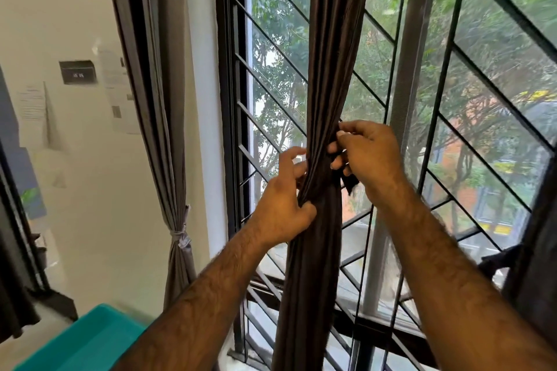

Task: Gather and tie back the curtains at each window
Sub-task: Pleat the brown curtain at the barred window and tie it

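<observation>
1. A teal bin (87, 340) sits nearest, low on the left.
2. The left hand (283, 205) grips the gathered dark curtain (319, 250); the right hand (366, 153) pinches a dark tie strap (349, 182) against it.
3. Beyond, the window grille (470, 117); leftward, a tied grey curtain (177, 220).

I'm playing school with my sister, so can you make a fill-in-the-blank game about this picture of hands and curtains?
1. The left hand grips the gathered dark brown curtain in front of the ______.
2. The right hand pinches a dark ______ beside that curtain.
3. The grey curtain by the white wall is already ______ with a band.
4. The tub at the bottom left corner is coloured ______.

Missing words: window; strap; tied; teal
</observation>
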Demonstrator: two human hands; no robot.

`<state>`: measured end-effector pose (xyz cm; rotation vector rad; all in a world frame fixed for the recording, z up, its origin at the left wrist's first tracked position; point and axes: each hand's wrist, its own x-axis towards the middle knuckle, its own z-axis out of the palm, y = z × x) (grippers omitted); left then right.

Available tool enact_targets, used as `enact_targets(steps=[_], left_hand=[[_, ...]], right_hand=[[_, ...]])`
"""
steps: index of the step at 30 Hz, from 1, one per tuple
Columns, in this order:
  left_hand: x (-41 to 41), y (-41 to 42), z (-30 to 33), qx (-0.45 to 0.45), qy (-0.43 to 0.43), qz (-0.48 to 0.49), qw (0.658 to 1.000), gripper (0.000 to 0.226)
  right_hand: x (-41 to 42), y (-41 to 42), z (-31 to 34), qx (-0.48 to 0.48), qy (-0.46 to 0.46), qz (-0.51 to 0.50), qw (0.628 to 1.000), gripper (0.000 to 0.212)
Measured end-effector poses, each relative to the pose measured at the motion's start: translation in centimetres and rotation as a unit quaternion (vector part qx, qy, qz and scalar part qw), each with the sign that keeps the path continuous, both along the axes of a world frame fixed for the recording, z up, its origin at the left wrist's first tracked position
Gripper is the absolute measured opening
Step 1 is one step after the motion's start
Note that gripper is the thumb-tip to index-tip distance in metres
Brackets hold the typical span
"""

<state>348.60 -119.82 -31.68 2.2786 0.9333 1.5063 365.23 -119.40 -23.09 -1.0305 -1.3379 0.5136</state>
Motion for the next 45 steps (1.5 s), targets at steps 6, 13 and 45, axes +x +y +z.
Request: enact_targets(steps=[6,13,45], left_hand=[[0.1,-0.6,1.9,0.045,0.035,-0.025,0.998,0.088],[0.2,-0.1,3.5,0.143,-0.006,-0.011,0.990,0.022],[1.1,3.4,9.5,-0.212,-0.123,-0.141,0.959,0.029]], right_hand=[[0.5,-0.6,-0.6,0.079,-0.080,-0.075,0.991,0.016],[1.2,-2.0,-0.3,0.122,-0.145,-0.064,0.980,0.014],[4.2,-3.1,0.5,0.130,-0.168,-0.026,0.977,0.012]])
